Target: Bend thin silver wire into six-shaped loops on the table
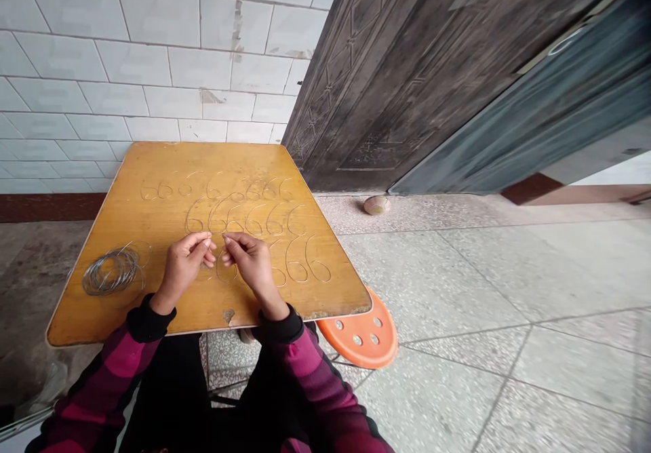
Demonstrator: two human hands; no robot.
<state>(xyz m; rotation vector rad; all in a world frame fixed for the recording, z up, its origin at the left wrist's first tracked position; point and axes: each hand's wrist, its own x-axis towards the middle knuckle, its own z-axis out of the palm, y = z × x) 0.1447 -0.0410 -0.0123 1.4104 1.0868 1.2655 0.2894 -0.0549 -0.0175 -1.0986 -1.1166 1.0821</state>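
Both hands are raised over the middle of a yellow wooden table, fingertips pinched and close together. My left hand (187, 263) is closed on a thin piece of wire, of which only a faint bit shows at the fingertips. Opposite it, my right hand (251, 262) also pinches the thin wire between thumb and forefinger. Thin wires bent into shapes like the figure 6 lie in rows beyond and beside the hands, among them one wire shape (307, 281) at the right. Left of my left hand rests a loose coil of grey wire (85, 281).
The table (152, 317) stands against a white tiled wall (157, 26). An orange round stool (350, 344) with holes is partly under its right corner. Beyond are a dark carved wooden door (376, 100), a blue-grey curtain (472, 127) and a roundish stone-like object (376, 205) on the floor.
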